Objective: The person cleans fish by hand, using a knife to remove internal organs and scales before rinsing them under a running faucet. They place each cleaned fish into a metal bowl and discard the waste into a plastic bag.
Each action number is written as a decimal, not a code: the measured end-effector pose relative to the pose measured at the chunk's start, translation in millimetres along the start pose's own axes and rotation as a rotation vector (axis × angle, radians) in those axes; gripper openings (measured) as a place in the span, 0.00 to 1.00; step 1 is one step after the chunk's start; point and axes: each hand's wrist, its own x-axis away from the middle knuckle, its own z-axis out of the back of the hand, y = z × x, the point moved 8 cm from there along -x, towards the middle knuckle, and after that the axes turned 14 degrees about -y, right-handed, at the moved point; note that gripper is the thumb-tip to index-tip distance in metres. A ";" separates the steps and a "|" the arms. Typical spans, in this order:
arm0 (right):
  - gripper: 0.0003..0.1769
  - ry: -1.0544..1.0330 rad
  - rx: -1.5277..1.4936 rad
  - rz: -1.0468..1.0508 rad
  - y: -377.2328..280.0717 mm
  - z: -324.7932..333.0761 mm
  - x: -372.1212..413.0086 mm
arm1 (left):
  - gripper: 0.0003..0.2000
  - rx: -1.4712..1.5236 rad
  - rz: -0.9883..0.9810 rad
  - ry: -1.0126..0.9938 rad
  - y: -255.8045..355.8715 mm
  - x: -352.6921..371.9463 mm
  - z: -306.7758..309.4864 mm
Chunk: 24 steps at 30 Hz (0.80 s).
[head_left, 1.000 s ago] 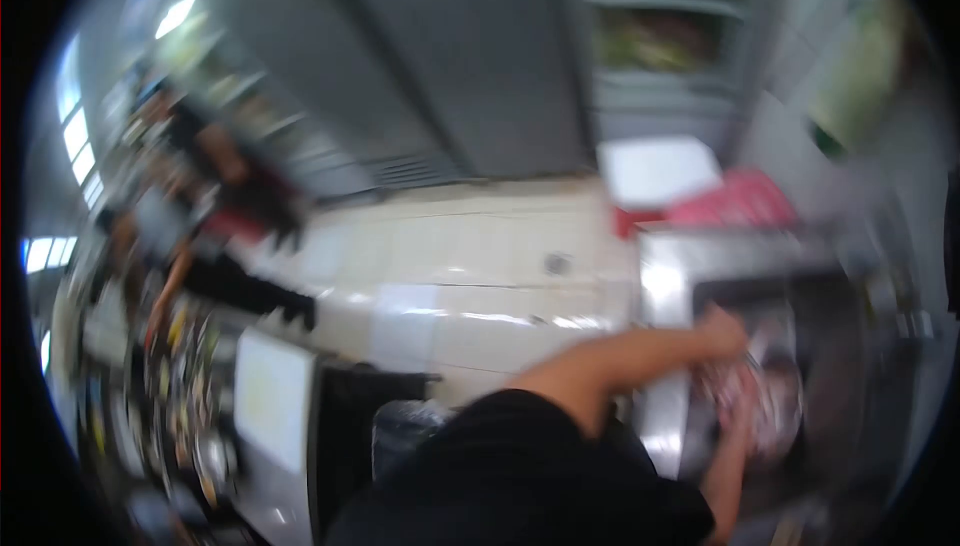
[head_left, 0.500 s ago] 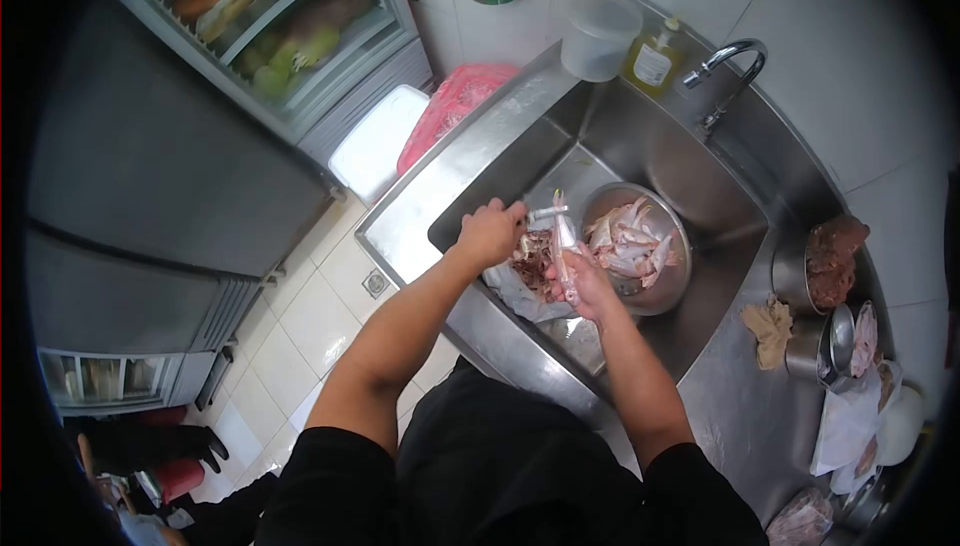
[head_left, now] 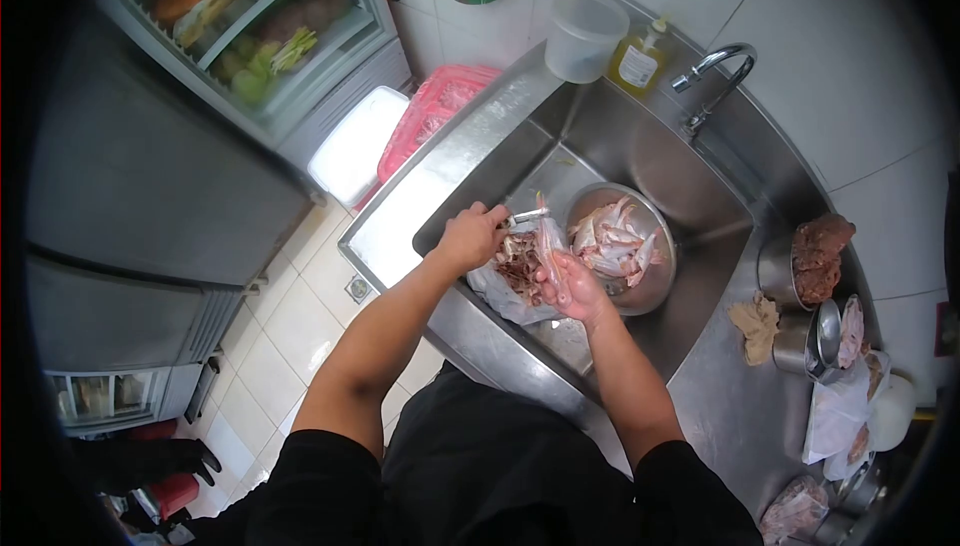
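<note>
My left hand is closed around a small silver metal tool, whose head lies across the far end of a fish. That slim, pinkish-silver fish rests along the palm of my right hand, held by the curled fingers. Both hands are over the steel sink. Just right of the held fish, a round metal bowl contains several pale pink fish. Below my hands lies a white plastic bag with reddish-brown scraps in it.
A curved faucet, a soap bottle and a clear plastic tub line the sink's back rim. On the right counter are a pot of minced meat, a brown cloth and plastic bags. A glass-door fridge stands left.
The camera view has shifted slightly, so the scene sits further left. The tool stays across the fish's far end, and more of my right palm shows.
</note>
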 end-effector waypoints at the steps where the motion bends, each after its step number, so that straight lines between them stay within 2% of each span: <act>1: 0.17 -0.002 -0.013 0.005 -1.1 1.2 0.3 | 0.16 -0.080 -0.028 -0.016 5.0 1.8 -3.0; 4: 0.20 -0.019 -0.041 -0.014 -3.4 -0.3 -0.5 | 0.16 -0.112 -0.181 -0.181 23.6 18.7 -23.9; 5: 0.21 -0.017 -0.052 -0.027 -0.9 1.0 2.8 | 0.16 -0.135 -0.231 -0.110 25.4 19.5 -21.4; 8: 0.23 0.184 0.140 0.076 -14.7 -4.0 4.0 | 0.16 -0.155 -0.062 -0.065 24.1 15.2 -12.1; 9: 0.22 0.182 0.129 0.025 -14.0 -2.3 1.3 | 0.15 -0.183 -0.136 -0.074 30.0 18.4 -23.0; 12: 0.23 0.230 0.179 0.091 -15.4 -2.0 3.2 | 0.15 -0.137 -0.295 -0.140 37.1 29.9 -43.4; 13: 0.23 0.202 0.131 0.088 -12.0 -0.9 2.0 | 0.14 -0.123 -0.234 -0.187 29.9 22.6 -42.9; 16: 0.23 0.198 0.113 0.023 -5.1 14.8 -0.8 | 0.13 -0.108 -0.050 -0.102 12.3 18.4 -36.0; 17: 0.26 0.189 0.131 0.066 -7.8 18.0 -0.9 | 0.13 -0.141 -0.160 -0.178 14.0 17.8 -52.9; 20: 0.27 0.259 0.125 0.098 -12.7 -2.2 7.0 | 0.13 -0.150 -0.267 -0.154 21.6 27.6 -53.0; 23: 0.27 0.143 0.019 0.128 -5.1 23.9 -1.8 | 0.14 -0.139 -0.128 -0.116 21.1 24.6 -37.1; 24: 0.27 0.172 0.018 0.128 -6.6 23.5 1.3 | 0.14 -0.108 -0.180 -0.140 22.8 24.7 -45.9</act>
